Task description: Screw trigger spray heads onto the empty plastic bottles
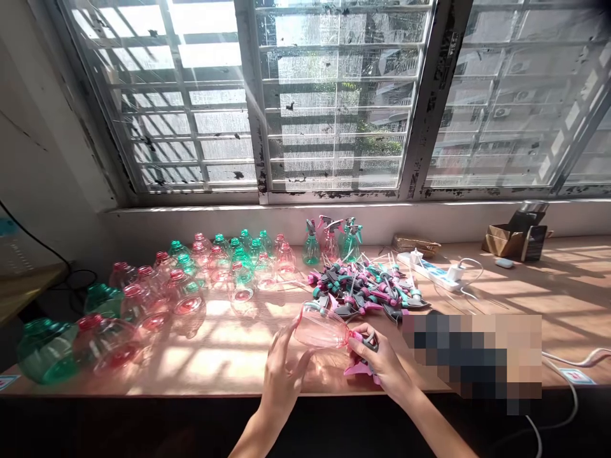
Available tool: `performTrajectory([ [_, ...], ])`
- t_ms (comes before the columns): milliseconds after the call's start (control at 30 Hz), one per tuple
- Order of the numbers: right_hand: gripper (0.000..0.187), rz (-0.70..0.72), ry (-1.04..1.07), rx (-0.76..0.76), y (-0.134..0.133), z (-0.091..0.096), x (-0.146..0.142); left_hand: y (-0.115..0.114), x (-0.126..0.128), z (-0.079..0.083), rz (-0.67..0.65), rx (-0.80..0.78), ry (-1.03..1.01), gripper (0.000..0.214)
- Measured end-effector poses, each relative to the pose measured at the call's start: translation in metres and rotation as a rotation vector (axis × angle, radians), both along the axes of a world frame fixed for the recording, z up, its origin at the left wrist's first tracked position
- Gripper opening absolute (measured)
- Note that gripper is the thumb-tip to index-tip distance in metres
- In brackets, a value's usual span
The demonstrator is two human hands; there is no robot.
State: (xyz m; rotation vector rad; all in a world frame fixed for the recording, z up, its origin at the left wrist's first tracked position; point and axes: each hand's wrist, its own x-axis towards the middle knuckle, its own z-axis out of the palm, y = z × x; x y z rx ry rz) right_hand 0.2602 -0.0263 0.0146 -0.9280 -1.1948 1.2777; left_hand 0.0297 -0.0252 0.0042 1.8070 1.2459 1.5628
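Observation:
A clear pink plastic bottle (321, 327) lies tilted on its side in the air above the table's front part, its neck pointing right. My left hand (284, 366) holds it around the base, fingers behind and thumb below. At the neck, my right hand (379, 362) grips a pink and grey trigger spray head (363, 364). The head meets the bottle's mouth; whether it is threaded on is hidden by my fingers. Just beyond my hands lies a heap of loose spray heads (365, 286) in pink, teal and grey.
Several open pink and green bottles (214, 261) stand at the left and back of the wooden table (214, 362). Assembled spray bottles (330, 242) stand by the wall. Farther right are a power strip (432, 270), a cardboard box (503, 242) and cables. A pixelated patch covers part of the right side.

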Motion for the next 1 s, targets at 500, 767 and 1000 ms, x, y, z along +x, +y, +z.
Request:
performTrajectory([
  [500,0.031,0.032,0.05,0.01,0.001,-0.003,0.001,0.005,-0.003,-0.01,0.013,0.022,-0.077,0.054],
  [767,0.034,0.004,-0.119,0.096,0.004,-0.013,-0.001,0.004,-0.008,0.003,0.0,0.032,-0.009,0.038],
  [1000,0.031,0.012,-0.003,0.032,0.002,-0.003,0.003,0.005,-0.007,0.002,-0.075,0.042,-0.031,0.037],
])
